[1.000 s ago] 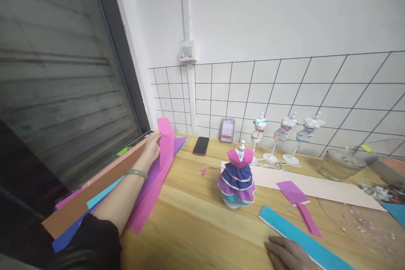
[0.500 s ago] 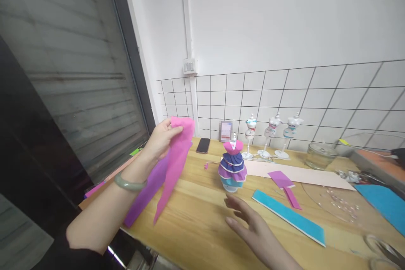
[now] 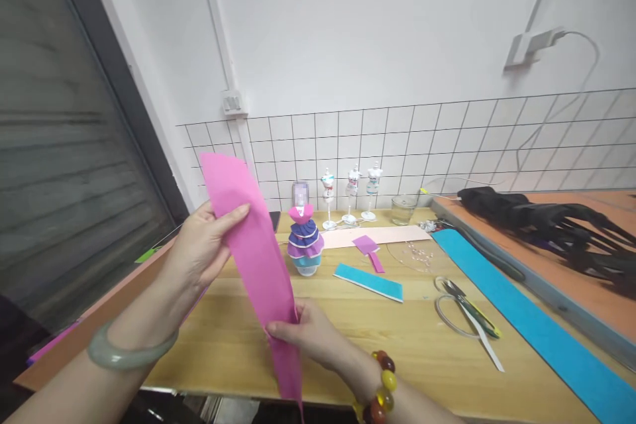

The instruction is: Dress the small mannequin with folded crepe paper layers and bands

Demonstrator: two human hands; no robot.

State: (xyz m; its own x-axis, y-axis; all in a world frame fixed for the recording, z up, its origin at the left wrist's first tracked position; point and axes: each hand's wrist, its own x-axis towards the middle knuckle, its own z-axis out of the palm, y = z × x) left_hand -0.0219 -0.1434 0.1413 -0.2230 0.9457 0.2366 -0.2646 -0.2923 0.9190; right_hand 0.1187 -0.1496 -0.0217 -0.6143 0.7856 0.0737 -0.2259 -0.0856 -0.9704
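Note:
A long pink strip of paper or thin fabric slants down across the front of the table. Near its upper end my left hand pinches it, thumb on the face turned to me. Lower down, my right hand is closed on the strip's right edge. The bottom end hangs past the table's front edge. Behind the strip, a small dress form wears a tiered blue, purple and teal skirt with a pink top. Part of a purple piece shows beneath my left wrist, mostly hidden.
Three white mini dress forms stand at the back, beside a glass. A short blue strip, purple scraps, scissors and a long blue strip lie on the right. A black bag-like item rests on an orange surface.
My right hand has come from the open tabletop to grip the pink strip. The strip is now turned broadside and spread out in front of me. The view has swung right.

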